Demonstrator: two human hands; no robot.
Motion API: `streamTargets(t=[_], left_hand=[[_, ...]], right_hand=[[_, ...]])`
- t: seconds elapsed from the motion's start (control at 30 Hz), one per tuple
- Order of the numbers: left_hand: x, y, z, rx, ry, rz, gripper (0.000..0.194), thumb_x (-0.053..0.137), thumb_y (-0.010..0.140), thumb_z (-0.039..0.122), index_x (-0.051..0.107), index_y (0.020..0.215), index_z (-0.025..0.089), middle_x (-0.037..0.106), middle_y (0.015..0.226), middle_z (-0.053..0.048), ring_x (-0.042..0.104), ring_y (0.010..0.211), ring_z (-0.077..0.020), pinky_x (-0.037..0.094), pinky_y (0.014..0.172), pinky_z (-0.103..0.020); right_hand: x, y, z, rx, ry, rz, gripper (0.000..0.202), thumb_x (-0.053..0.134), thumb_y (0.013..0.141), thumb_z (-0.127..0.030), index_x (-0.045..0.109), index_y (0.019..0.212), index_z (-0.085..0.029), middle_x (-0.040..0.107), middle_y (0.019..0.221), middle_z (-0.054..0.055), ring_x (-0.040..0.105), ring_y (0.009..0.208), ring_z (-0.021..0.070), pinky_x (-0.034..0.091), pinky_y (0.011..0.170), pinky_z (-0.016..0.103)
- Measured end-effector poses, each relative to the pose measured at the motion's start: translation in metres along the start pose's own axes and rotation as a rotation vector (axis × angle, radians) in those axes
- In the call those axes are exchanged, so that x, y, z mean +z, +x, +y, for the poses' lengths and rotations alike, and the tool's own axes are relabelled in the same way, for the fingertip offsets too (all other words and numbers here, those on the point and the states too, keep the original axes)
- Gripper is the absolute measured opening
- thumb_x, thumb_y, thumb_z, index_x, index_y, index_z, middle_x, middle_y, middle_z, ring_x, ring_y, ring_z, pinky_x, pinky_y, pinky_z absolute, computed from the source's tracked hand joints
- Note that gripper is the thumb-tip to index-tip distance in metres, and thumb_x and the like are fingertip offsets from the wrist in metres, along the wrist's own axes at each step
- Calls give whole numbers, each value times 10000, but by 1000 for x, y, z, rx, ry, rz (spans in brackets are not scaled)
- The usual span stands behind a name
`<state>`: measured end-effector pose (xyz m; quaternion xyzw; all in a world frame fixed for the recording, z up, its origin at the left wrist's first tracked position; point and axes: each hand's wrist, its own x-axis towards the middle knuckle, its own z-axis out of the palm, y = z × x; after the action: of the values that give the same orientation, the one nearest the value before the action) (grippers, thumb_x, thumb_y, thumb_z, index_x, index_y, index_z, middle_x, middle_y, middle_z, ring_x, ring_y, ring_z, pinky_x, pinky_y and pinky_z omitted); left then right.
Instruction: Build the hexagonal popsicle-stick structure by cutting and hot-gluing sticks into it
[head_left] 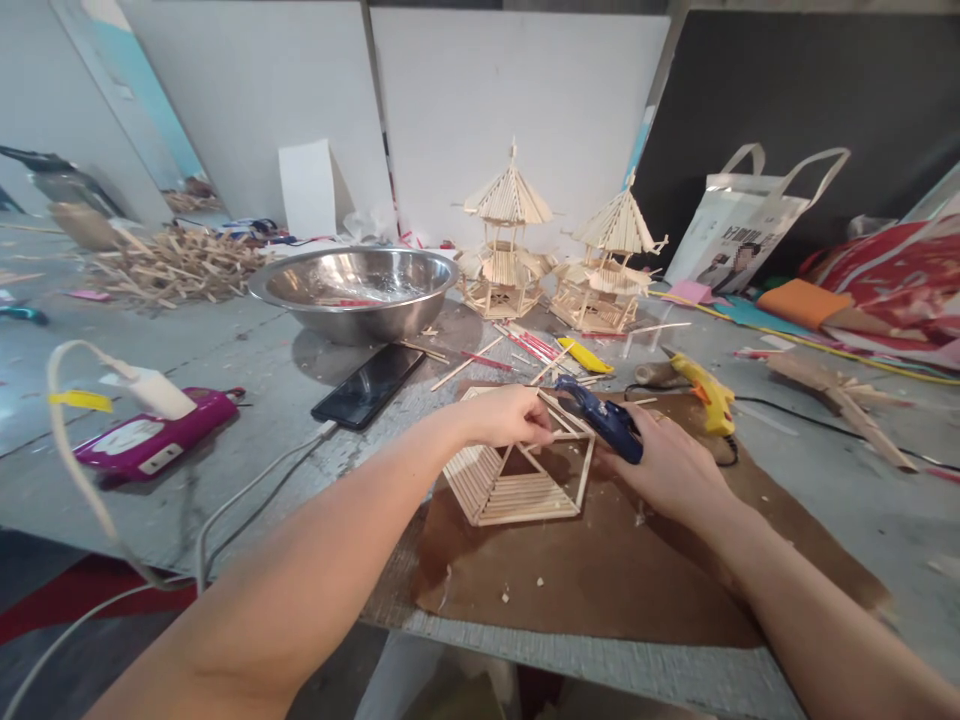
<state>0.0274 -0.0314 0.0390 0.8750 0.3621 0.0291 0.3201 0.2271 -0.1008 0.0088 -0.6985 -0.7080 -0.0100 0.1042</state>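
Note:
A six-sided frame of thin wooden sticks (pixel 531 497) lies on a brown mat (pixel 600 590), some of its sides filled with rows of sticks. My left hand (pixel 514 418) is over its far part with the fingers pinched together. It seems to hold a thin wooden stick near the frame's centre, though the fingers hide most of it. My right hand (pixel 667 455) is wrapped around dark blue hand cutters (pixel 611 425), just right of the frame. Their head points up and left, towards the far rim; whether the jaws touch a stick cannot be made out.
Two stick pagodas (pixel 504 265) stand behind. Nearby are a steel basin (pixel 360 295), a phone (pixel 371 385), a purple power strip (pixel 157 435) with cables, loose sticks (pixel 529 345), a yellow glue gun (pixel 705 390) with a black cord, and a white bag (pixel 742 225).

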Motion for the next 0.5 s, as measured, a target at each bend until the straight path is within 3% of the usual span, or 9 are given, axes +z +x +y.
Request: streamTargets(t=[0.2,0.37,0.5], left_hand=[[7,3,3,71,-231,243,233,430,743,334,548,711,136,580,625,13,378,435,-41,282,442,-178],[10,2,7,101,-312,287,237,425,746,330,516,647,135,496,538,37,355,405,-34,264,409,-169],[12,4,5,87,-309,304,228,418,750,325,535,698,137,508,546,30,353,396,-38,250,392,-174]], right_hand=[[-3,-2,-3,35,23,125,445,480,665,-354,437,1085,-214,588,864,63,536,778,223,349,634,294],[0,-2,-1,7,20,141,435,495,632,-296,442,1054,-202,577,847,60,526,787,223,351,650,297],[2,-1,-1,-23,25,163,399,482,640,-288,449,1025,-190,565,850,62,510,807,225,347,660,299]])
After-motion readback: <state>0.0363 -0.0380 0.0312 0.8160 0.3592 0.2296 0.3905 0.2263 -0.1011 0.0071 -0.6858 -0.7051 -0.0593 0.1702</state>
